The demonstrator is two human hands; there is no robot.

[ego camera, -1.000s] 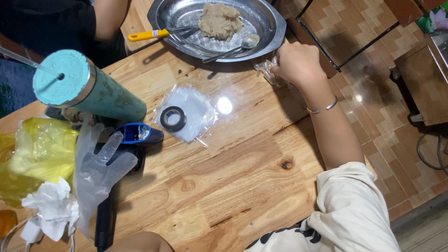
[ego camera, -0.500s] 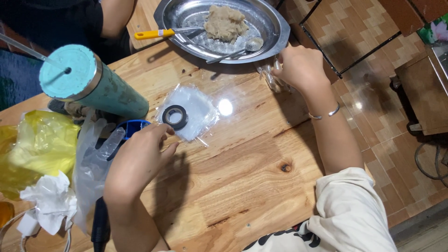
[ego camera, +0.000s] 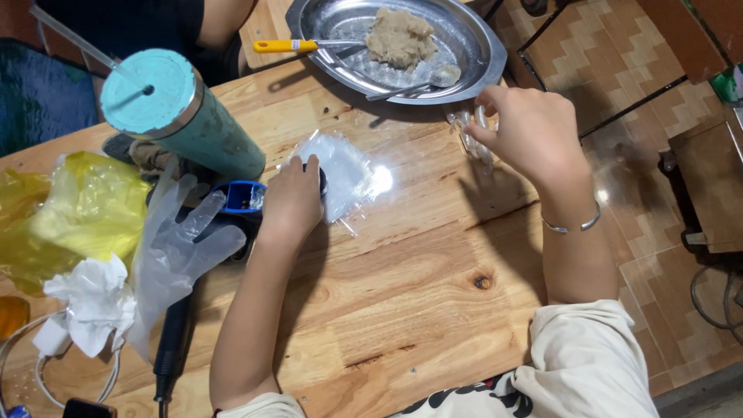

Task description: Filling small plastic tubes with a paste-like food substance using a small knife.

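Since half a second ago your left hand (ego camera: 292,203) slid forward onto the clear plastic bag (ego camera: 344,174) lying mid-surface (ego camera: 433,310), fingers curled down over it, covering the black ring. Your right hand (ego camera: 534,131) pinches crinkly clear plastic (ego camera: 469,133), fingers narrow, beside the metal tray (ego camera: 480,66).

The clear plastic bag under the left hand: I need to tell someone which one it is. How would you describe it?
On the wooden table, look just below the round metal tray, right of the teal tumbler. The clear plastic bag lies flat there, with the left hand resting on its edge. Unlike the crumpled yellow bag, it is see-through and glares white.
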